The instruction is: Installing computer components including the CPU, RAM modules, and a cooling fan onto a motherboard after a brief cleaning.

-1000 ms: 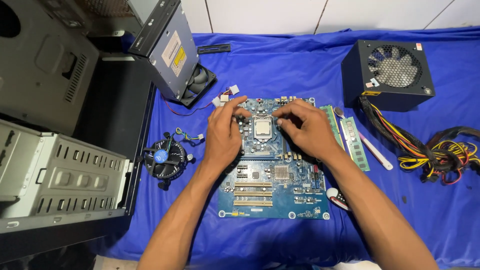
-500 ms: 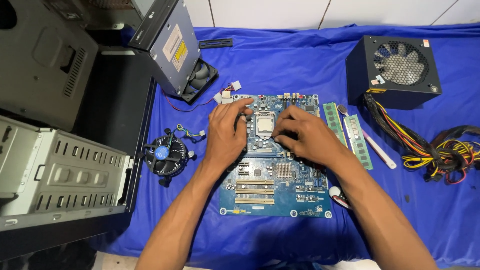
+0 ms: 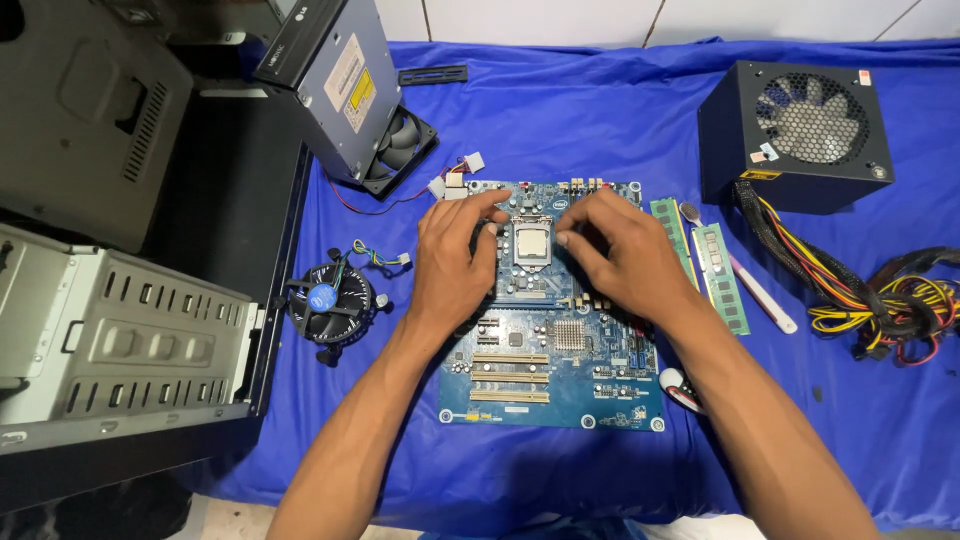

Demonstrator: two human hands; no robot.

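Board: blue rectangular circuit motherboard (image 3: 550, 345) on blue cloth (image 3: 600, 120).
Left hand (image 3: 455, 262): nine o'clock of silver square processor (image 3: 530, 243), grip loose, holding nothing.
Right hand (image 3: 618, 255): three o'clock, fingertips (image 3: 565, 238) touching processor's edge.

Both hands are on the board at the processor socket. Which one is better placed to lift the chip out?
Probably the right hand: its fingertips touch the edge of the processor, while the left hand rests beside the socket on the motherboard.

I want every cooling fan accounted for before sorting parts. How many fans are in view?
3. One round cooler fan lies on the blue cloth left of the motherboard, one black case fan leans beside the optical drive, one sits behind the power supply grille. Others may be hidden.
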